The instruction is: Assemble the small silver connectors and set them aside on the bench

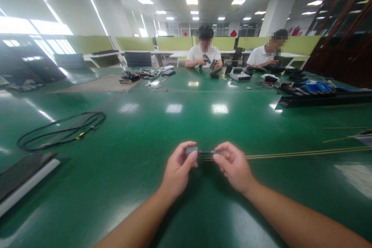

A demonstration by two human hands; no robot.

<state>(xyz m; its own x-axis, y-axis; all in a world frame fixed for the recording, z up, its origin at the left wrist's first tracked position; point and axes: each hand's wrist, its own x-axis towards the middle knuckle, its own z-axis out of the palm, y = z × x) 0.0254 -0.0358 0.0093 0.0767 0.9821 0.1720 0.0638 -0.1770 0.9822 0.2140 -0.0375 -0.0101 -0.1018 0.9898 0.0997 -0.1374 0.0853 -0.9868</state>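
Observation:
Between the thumb and fingers of my left hand (178, 168) is a small grey metal cylinder (191, 149), lying level just above the green table (139, 201). From its right end a thin dark shaft (205, 152) runs across to my right hand (235, 166), which pinches the far end between thumb and fingertips. What sits at that pinched end is mostly covered by the fingers. Two thin brass-coloured rods (279, 154) lie on the table to the right, their left ends passing below my right hand.
A coiled black cable (62, 133) lies at left, with a dark flat panel (24, 174) in front of it. Blue and black parts (316, 87) and a long black rail (325, 100) rest at right. Across the table, two people (203, 52) handle dark parts among scattered components.

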